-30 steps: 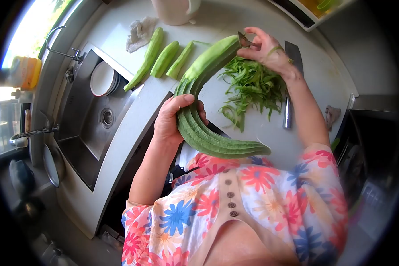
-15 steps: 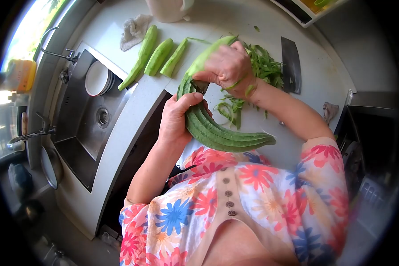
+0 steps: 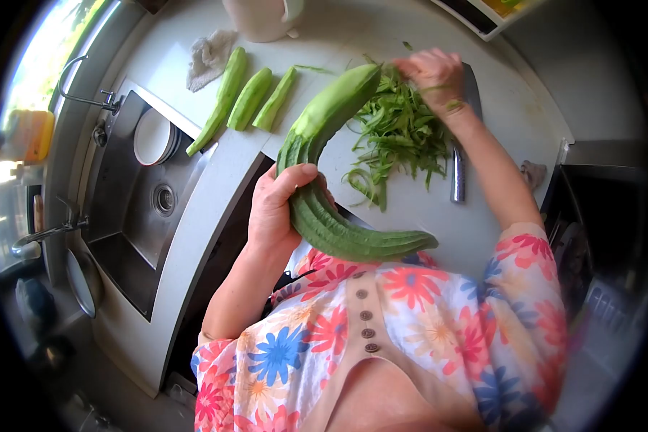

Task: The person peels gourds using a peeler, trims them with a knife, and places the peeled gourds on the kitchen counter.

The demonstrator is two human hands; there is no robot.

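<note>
My left hand (image 3: pixel 277 205) is wrapped round the middle of a long curved ridged gourd (image 3: pixel 338 229). Its upper end is peeled pale green, while the lower part keeps dark green ridged skin. Just past the peeled tip, my right hand (image 3: pixel 437 78) is closed and blurred; what it holds is too smeared to make out. Bits of peel cling near its wrist. Below that hand, a heap of green peelings (image 3: pixel 399 126) lies on the counter. Three peeled pale green pieces lie side by side left of the gourd, the longest (image 3: pixel 223 101) outermost.
A cleaver (image 3: pixel 459 176) lies right of the peelings, partly behind my right arm. On the left is a sink (image 3: pixel 133 216) with stacked bowls (image 3: pixel 153 137). A cloth (image 3: pixel 210 59) and a white jug (image 3: pixel 259 18) stand at the back. A dark stove (image 3: pixel 612 209) is at right.
My right hand went down along the gourd to near my left hand, then back up past the peeled tip. My left hand has kept its hold.
</note>
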